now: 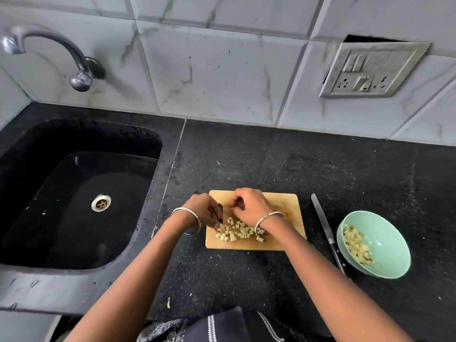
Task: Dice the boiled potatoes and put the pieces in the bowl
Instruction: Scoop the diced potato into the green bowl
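- Cutting board (283, 206): diced potato pieces (234, 232) heaped near its front edge; a sweep could spill them.
- Bowl (389, 243): well apart, rightward; soft cubes may drop or mash in carrying.
- Knife (324, 224): lies between, easily knocked.
- Left hand (202, 208), right hand (251, 206): 2 curled over the heap; grip hidden.

- tabletop (283, 156), centre of frame: dark speckled stone, matt
- cutting board (286, 203): pale smooth wood
- bowl (392, 245), right: mint green, glossy
- tap (49, 43), upper left: shiny metal
- wall tiles (209, 65): marbled, satin
- bangles (267, 217): polished metal
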`<state>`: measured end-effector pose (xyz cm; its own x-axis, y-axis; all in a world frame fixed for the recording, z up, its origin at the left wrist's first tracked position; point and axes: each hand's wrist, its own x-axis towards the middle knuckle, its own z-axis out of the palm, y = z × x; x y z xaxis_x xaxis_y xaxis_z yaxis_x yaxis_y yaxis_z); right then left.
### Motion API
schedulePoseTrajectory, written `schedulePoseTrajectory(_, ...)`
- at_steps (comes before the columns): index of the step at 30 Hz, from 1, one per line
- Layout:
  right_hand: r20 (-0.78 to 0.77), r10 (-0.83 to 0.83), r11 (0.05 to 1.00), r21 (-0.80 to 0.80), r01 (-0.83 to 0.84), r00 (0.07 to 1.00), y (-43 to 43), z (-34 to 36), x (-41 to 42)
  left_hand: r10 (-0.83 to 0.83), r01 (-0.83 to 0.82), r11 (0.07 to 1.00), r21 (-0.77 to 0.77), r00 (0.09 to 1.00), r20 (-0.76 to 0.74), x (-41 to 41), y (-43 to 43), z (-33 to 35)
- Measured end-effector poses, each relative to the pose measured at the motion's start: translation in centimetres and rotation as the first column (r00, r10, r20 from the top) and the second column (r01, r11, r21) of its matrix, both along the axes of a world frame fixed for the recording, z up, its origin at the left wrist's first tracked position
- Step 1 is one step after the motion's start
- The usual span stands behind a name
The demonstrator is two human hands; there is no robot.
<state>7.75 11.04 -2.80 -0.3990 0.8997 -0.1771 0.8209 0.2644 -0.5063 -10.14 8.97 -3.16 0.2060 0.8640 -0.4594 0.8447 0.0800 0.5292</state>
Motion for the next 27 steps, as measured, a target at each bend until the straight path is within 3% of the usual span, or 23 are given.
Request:
schedulePoseTrajectory(5,0.030,0.153,0.986,-0.065,-0.151,0.988,-1.1,0.0,-2.4,0.226,-0.230,0.973,0.012,0.962,0.154,-1.9,-0.8,0.3)
schedulePoseTrajectory(9,0.136,0.239,0.971,-0.042,-0.235,0.961,-1.5,-1.0,-2.7,0.267,-0.271,0.962,-0.001,0.948,0.175,-2.2,-1.4,-0.4)
schedulePoseTrajectory(14,0.242,0.335,0.938,0.011,-0.347,0.911,-1.6,-1.2,-3.6,0.128,-0.127,0.991,0.031,0.991,-0.044,-1.4,-1.7,-0.8)
schedulePoseTrajectory(27,0.176,0.406,0.914,-0.057,-0.403,0.897,-1.7,-1.4,-3.8,0.248,-0.245,0.969,0.043,0.965,-0.084,0.0,-1.8,-1.1)
